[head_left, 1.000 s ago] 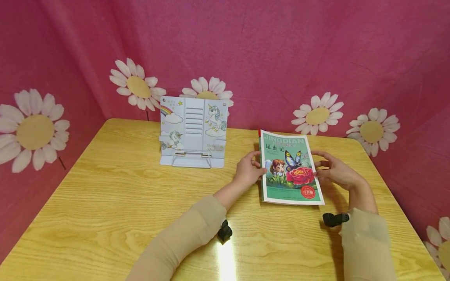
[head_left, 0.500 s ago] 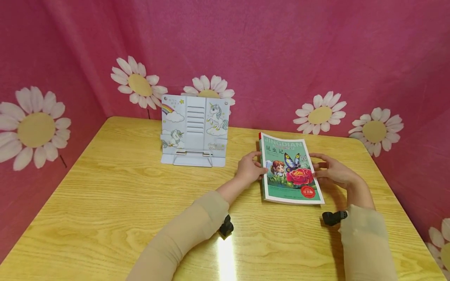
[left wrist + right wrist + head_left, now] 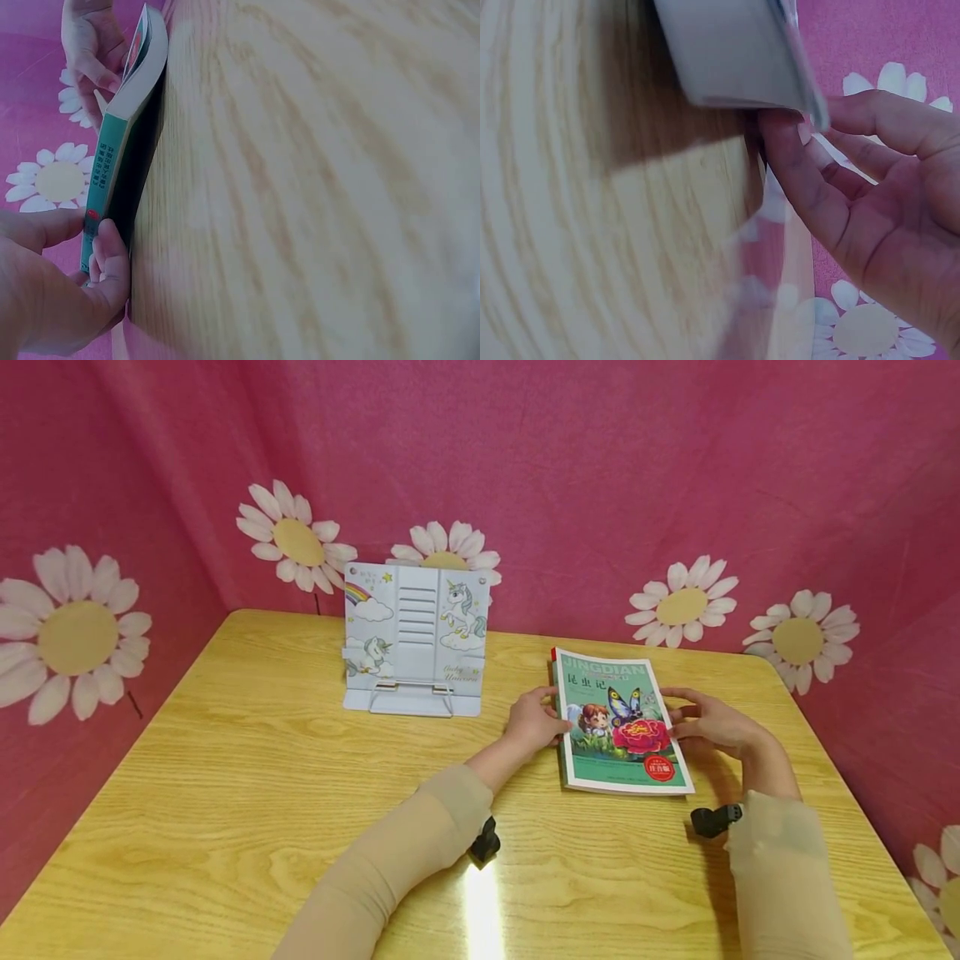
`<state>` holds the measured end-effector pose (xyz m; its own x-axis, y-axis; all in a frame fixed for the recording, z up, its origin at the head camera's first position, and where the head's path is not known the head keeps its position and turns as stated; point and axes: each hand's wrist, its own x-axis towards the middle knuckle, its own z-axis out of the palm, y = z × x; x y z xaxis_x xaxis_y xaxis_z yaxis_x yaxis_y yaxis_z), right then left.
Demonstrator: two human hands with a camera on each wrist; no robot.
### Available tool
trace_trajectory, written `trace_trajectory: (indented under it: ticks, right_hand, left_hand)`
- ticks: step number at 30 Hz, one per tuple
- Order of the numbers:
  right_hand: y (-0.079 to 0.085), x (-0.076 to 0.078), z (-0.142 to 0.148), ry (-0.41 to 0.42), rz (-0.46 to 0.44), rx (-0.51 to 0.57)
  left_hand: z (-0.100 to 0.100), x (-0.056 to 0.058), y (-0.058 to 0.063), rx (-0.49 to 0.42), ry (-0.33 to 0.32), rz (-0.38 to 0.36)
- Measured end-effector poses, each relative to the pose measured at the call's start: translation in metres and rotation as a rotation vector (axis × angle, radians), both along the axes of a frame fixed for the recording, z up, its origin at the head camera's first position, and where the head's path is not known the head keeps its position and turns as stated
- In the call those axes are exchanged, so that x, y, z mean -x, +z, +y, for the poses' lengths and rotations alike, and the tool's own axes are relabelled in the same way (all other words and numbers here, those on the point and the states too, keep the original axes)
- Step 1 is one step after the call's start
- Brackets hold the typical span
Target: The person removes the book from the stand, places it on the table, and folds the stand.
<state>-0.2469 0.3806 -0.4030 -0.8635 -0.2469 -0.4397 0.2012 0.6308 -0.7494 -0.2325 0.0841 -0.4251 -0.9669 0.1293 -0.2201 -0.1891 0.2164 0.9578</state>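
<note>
Paperback (image 3: 621, 722), bowed, rectangular; left hand (image 3: 532, 724), right hand (image 3: 718, 727) pinch long edges.

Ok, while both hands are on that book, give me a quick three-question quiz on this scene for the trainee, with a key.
1. Which hand grips the book along its spine?
2. Fill in: the panel of the pale stand is printed with a rainbow, clouds and two ____.
3. True or false: the book rests on the stand.

Key:
1. The left hand.
2. unicorns
3. False; the left hand and right hand hold it, to the stand's right.
</note>
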Motion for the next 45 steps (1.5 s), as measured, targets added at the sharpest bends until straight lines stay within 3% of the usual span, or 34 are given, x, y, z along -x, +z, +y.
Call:
trace_trajectory:
  ticks: [12, 22, 34, 37, 43, 45]
  right_hand:
    - [0.003, 0.001, -0.007, 0.024, 0.034, -0.095]
    - [0.007, 0.003, -0.015, 0.029, 0.062, -0.178]
    - [0.008, 0.001, -0.019, 0.037, 0.058, -0.219]
    - [0.009, 0.001, -0.020, 0.036, 0.044, -0.206]
    - [0.015, -0.002, -0.020, 0.042, 0.011, -0.187]
    - [0.017, -0.002, -0.020, 0.046, 0.002, -0.183]
  left_hand:
    - [-0.002, -0.001, 0.001, 0.129, -0.053, 0.043]
    - [-0.006, 0.003, 0.001, 0.341, -0.155, 0.146]
    - [-0.011, 0.007, 0.005, 0.539, -0.333, 0.229]
    - [-0.012, 0.007, 0.005, 0.523, -0.350, 0.234]
    - [-0.017, 0.006, 0.003, 0.331, -0.309, 0.156]
    - [-0.019, 0.006, 0.003, 0.309, -0.300, 0.143]
